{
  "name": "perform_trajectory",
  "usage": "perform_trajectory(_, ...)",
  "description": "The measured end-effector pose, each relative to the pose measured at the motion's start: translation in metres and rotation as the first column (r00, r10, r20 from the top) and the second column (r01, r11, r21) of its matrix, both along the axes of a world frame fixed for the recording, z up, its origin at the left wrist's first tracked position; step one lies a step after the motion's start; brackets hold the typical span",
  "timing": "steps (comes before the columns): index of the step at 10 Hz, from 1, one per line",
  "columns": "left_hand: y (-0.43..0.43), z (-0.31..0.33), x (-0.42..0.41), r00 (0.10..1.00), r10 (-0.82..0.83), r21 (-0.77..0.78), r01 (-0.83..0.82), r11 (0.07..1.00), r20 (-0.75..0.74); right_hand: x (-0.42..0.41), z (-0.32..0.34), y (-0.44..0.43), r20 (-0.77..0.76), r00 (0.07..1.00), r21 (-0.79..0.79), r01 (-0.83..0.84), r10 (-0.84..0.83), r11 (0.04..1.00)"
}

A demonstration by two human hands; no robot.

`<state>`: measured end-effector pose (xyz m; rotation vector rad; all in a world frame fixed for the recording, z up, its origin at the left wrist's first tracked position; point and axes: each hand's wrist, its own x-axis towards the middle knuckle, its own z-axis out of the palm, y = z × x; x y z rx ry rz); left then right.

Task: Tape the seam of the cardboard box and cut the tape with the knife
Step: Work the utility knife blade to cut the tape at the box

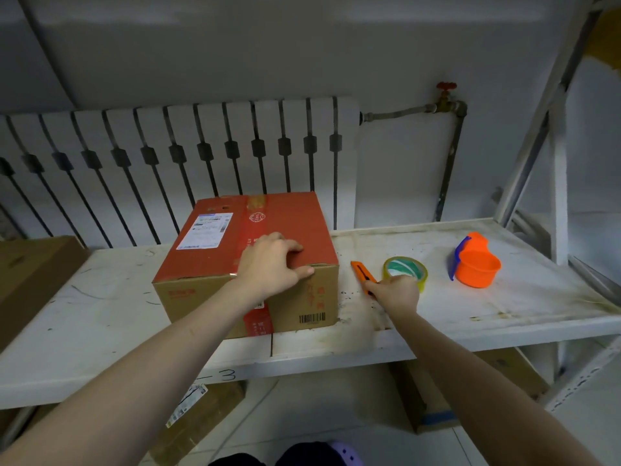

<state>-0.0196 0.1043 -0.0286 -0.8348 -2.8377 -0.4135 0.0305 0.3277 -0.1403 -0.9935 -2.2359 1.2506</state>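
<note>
Leftmost, a plain brown carton sat at the shelf's far left edge, partly out of view. Cardboard box stood near the middle of the white, scuffed shelf, red top up, shipping label on its left rear part, barcode low on the brown front face. Red printed tape ran along the top seam and down the front. Left hand lay palm-down on the box's near top edge, fingers loosely spread over the top, thumb hooked over the front edge; it gripped nothing, only pressed. Just right of the box lay the knife, orange, slim, angled tip-away. Right hand covered the knife's near end, fingers curled down; whether they pinched the handle or merely touched it, cannot tell. Tape roll, clear yellowish with green core, lay flat just beyond that hand, touching or nearly so. Farther right, well apart, an orange cup with a blue handle stood on the shelf. Behind: white radiator, pipe with red valve.
</note>
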Motion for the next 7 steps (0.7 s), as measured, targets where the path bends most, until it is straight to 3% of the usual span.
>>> perform_trajectory(2,0.002,-0.002,-0.004,0.998,0.004,-0.044,-0.007,0.999,-0.060,-0.017,-0.020,-0.003,0.246,0.968,0.229,-0.114,0.056,0.967)
perform_trajectory(3,0.003,-0.006,-0.001,0.997,0.017,-0.059,-0.021,0.998,-0.077,-0.014,-0.017,-0.009,0.248,0.967,0.364,-0.148,0.058,0.920)
perform_trajectory(4,0.009,-0.009,0.002,0.995,0.030,-0.027,-0.032,0.999,-0.094,-0.014,0.003,-0.023,0.003,0.993,0.383,-0.111,0.119,0.917)
perform_trajectory(5,0.014,-0.004,0.002,0.997,0.029,-0.027,-0.031,0.999,-0.069,-0.003,0.038,-0.043,-0.255,0.930,0.357,-0.165,0.266,0.919)
perform_trajectory(6,0.011,0.003,0.005,1.000,0.018,-0.053,-0.018,0.998,-0.004,0.009,0.056,-0.059,-0.149,0.855,0.549,-0.346,0.497,0.761)
perform_trajectory(7,-0.004,0.012,0.007,0.998,0.013,0.011,-0.013,1.000,0.057,0.012,0.065,-0.065,-0.064,0.865,0.585,-0.372,0.498,0.720)
